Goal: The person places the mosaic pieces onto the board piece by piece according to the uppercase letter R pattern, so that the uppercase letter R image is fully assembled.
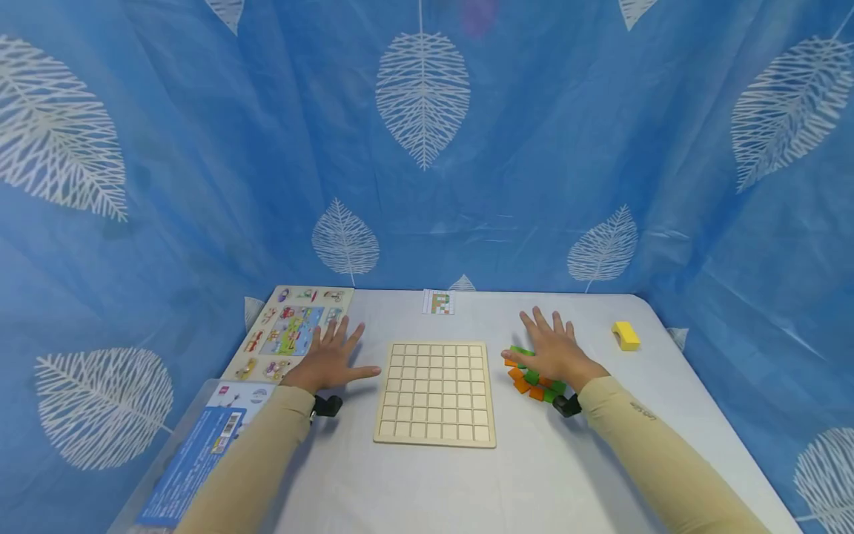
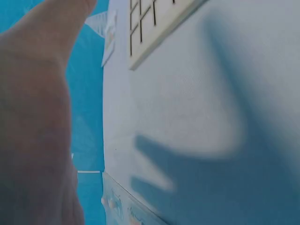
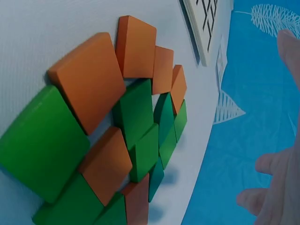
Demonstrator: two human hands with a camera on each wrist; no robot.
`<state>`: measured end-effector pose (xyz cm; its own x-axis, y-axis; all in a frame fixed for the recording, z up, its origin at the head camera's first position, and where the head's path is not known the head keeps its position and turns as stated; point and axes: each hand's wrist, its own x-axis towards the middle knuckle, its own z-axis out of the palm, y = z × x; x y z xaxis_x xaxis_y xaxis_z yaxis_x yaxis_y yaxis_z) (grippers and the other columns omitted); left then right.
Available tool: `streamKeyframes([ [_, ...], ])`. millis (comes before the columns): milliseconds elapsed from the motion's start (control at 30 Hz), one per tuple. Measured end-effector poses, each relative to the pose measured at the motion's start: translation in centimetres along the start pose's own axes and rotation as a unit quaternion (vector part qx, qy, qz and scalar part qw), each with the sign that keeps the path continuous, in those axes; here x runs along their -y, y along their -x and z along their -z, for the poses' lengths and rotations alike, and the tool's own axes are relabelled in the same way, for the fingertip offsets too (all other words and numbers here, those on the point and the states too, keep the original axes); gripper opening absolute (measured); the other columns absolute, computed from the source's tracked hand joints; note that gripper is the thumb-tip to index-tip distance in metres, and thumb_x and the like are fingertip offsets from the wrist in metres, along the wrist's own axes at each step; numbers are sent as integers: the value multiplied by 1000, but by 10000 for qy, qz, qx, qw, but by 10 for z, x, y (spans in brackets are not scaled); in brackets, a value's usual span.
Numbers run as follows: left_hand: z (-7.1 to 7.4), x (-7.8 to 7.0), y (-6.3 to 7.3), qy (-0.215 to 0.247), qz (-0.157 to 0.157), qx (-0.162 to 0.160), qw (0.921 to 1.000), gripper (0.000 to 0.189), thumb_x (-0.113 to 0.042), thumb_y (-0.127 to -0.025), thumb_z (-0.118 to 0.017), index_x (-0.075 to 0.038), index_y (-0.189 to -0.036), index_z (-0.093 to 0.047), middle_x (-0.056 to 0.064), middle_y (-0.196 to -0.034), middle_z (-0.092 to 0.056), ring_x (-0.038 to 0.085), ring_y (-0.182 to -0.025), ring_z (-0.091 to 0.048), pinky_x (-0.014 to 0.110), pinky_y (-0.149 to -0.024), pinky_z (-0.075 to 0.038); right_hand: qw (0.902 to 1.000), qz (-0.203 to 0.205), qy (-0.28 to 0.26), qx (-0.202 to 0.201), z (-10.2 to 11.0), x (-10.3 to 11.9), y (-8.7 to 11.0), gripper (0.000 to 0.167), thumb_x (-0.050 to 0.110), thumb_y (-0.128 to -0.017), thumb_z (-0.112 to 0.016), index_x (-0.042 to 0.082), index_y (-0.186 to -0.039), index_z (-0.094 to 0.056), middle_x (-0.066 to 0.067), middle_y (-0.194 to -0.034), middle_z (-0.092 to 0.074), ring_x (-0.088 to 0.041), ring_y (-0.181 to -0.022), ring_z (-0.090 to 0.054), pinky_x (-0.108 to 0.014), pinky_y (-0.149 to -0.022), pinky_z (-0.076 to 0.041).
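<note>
A pale wooden grid board [image 1: 435,393] with rows of square recesses lies on the white table, between the two hands. My left hand [image 1: 333,363] is held over the table just left of the board, fingers spread and holding nothing; its shadow falls on the cloth in the left wrist view. To the right of the board my right hand [image 1: 550,352] hovers with spread fingers above a cluster of orange and green square blocks [image 3: 136,112]. It partly hides them in the head view. In the right wrist view the blocks lie flat, close together, below the hand.
A yellow arch-shaped block [image 1: 626,336] sits at the far right. Near the back edge lies a small printed pattern card [image 1: 439,302]. On the left are a picture puzzle board [image 1: 270,326] and a blue-and-white package [image 1: 200,452]. A blue leaf-patterned curtain [image 1: 507,185] surrounds the table.
</note>
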<state>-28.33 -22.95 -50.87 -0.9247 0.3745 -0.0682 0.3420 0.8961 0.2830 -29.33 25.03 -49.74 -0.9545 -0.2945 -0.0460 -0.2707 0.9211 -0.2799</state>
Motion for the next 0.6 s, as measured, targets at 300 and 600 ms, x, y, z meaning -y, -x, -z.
streamKeyframes([
  [300,-7,-17,0,473,55,182,9987,122,-83,-87,-60,-5,-169,-17,31,-170,-2,53,-154,3,69,-120,9,9999,84,-89,35,-5,3,1,111,80,-95,-51,2,-167,-22,-31,-170,-9,-65,-148,-1,-80,-114,1],
  [600,-29,-12,2,517,163,165,9984,124,-82,-85,-64,-6,-169,-15,29,-171,-3,50,-155,3,67,-120,12,9997,-5,-248,24,-9,-2,0,114,83,-94,-48,0,-167,-20,-32,-169,-10,-64,-149,-5,-79,-116,-1],
])
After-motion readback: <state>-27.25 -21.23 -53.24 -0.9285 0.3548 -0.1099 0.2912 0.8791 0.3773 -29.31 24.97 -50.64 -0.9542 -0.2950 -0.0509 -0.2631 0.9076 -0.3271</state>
